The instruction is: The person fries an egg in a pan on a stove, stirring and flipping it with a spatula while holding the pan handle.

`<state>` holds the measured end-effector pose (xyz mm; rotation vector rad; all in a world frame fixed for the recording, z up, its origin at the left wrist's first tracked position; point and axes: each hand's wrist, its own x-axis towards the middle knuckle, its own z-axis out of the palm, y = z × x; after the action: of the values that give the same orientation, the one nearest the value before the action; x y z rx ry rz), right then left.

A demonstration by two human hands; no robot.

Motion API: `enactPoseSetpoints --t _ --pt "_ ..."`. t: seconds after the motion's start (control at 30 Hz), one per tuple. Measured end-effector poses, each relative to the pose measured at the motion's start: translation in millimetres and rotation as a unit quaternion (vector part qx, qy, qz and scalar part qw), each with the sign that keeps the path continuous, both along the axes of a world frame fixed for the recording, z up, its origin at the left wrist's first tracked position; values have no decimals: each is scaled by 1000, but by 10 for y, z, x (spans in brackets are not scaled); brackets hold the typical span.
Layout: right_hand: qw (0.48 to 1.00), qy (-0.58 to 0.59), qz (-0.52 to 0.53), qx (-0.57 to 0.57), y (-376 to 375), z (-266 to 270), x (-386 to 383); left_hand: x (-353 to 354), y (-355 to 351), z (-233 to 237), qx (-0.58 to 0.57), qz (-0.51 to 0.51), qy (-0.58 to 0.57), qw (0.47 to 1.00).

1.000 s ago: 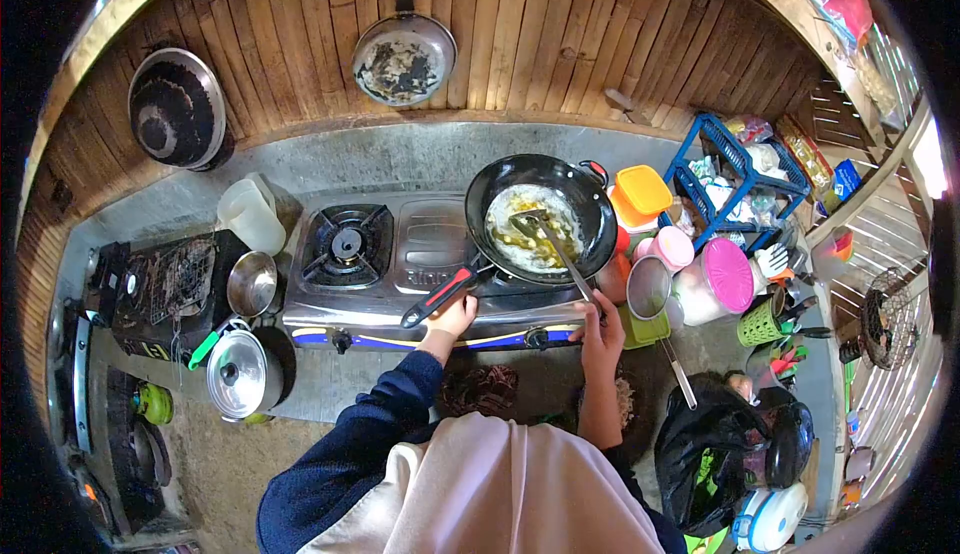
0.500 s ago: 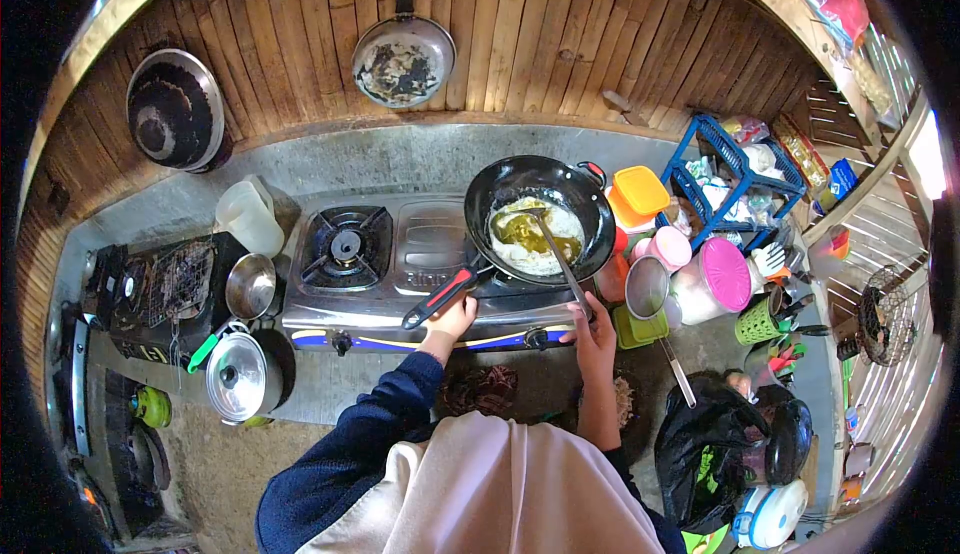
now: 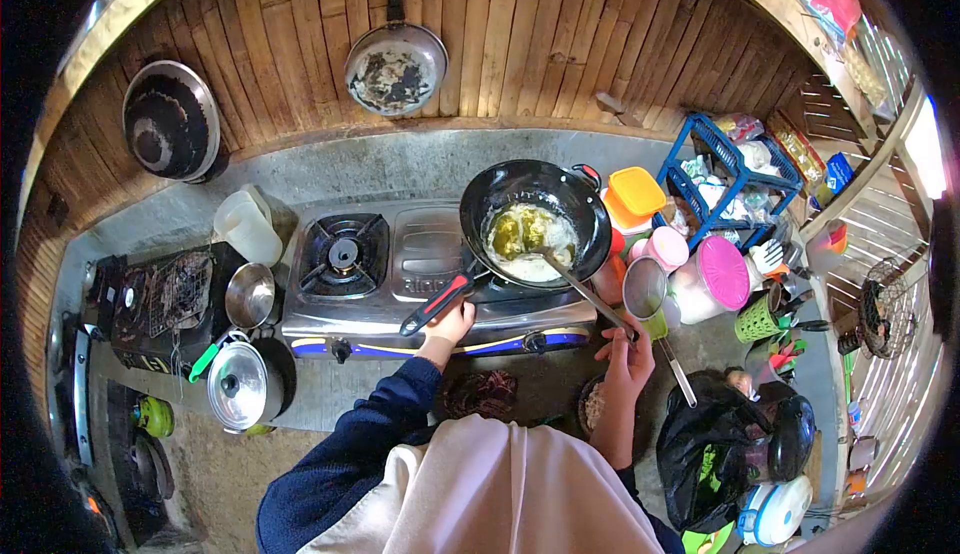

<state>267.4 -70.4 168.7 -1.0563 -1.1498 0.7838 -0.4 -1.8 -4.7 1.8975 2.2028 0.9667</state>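
**Over the right burner: egg being worked in the wok**

On the gas stove point(image 3: 430, 254), the black wok point(image 3: 580, 204) sits on the right-hand burner, and a pale, yellow-streaked egg point(image 3: 530, 244) is spread across its bottom. The step looks like loosening or turning that egg. The left hand point(image 3: 450, 322) has its fingers wrapped tight round the end of the red-and-black wok handle point(image 3: 440, 302). The right hand point(image 3: 628, 359), low by the stove's front edge, has its fingers curled shut on the end of a long metal spatula point(image 3: 580, 284), whose blade rests in the egg. The next move calls for a firm grip on the handle, so the wok does not twist as the blade slides under.
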Motion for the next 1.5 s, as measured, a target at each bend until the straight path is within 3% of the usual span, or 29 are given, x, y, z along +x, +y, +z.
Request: enactPoseSetpoints --t 0.5,0.9,1.03,1.23,1.5 --pt "991 17 -91 97 -62 -19 38 -20 35 -49 -41 6 19 999" --pt "1000 0 7 -15 191 -276 31 -13 19 -14 -29 8 1 1000" --pt "998 43 21 -37 371 -412 32 -29 34 -49 34 3 32 999" --pt "995 44 53 -69 558 -517 26 21 -15 88 -45 20 4 999" --pt "993 27 86 -73 690 -535 -10 19 -9 94 -21 20 56 998"
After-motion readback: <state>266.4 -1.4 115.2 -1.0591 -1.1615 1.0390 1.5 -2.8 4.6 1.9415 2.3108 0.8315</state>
